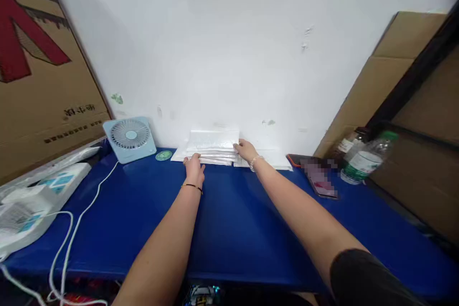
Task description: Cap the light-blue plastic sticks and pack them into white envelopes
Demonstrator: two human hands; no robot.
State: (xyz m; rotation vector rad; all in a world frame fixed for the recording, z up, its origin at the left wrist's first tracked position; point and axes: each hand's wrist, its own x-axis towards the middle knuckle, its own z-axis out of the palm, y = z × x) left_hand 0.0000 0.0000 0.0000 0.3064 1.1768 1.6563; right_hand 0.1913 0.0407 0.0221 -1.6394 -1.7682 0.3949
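Note:
A stack of flat white sheets or packets (214, 140) lies against the wall at the back of the blue table; its exact kind is hard to tell. My left hand (194, 171) is at the front left edge of the stack, fingertips touching it, fingers and thumb apart. At the right edge, my right hand (247, 151) has its fingers closed on the upper white packet. More flat white sheets (274, 158) lie to the right of the stack, partly behind my right wrist.
A light blue fan (131, 136) and a green round disc (164, 155) stand left of the stack. A white power strip (46, 201) with cables lies far left. A phone (321, 181), a green-capped bottle (366, 160) and a dark-capped bottle (349, 146) are right. Cardboard flanks both sides.

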